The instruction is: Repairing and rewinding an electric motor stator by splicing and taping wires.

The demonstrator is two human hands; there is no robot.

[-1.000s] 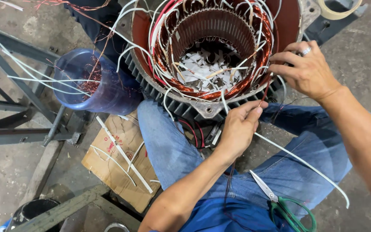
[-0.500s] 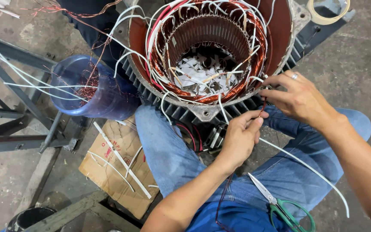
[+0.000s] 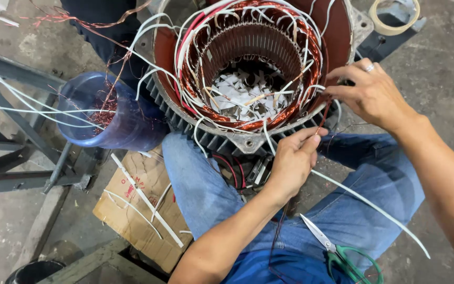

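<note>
A large motor stator (image 3: 248,68) with copper windings and white sleeved leads sits between my knees. At its lower right rim my left hand (image 3: 292,163) pinches a thin copper wire (image 3: 322,114) together with a white sleeve (image 3: 369,205) that trails down across my right leg. My right hand (image 3: 371,94), a ring on one finger, holds the upper end of the same wire at the winding's right edge. White paper scraps lie inside the stator bore.
Green-handled scissors (image 3: 342,255) rest on my lap. A blue plastic bucket (image 3: 106,113) with wire offcuts stands left of the stator. Flattened cardboard (image 3: 137,210) with white sleeve pieces lies below it. A steel frame (image 3: 22,131) is at left, a tape roll (image 3: 395,16) top right.
My right hand has dropped from the stator's upper right rim to its right edge, closer to my left hand. The left hand stays at the lower rim, still pinching.
</note>
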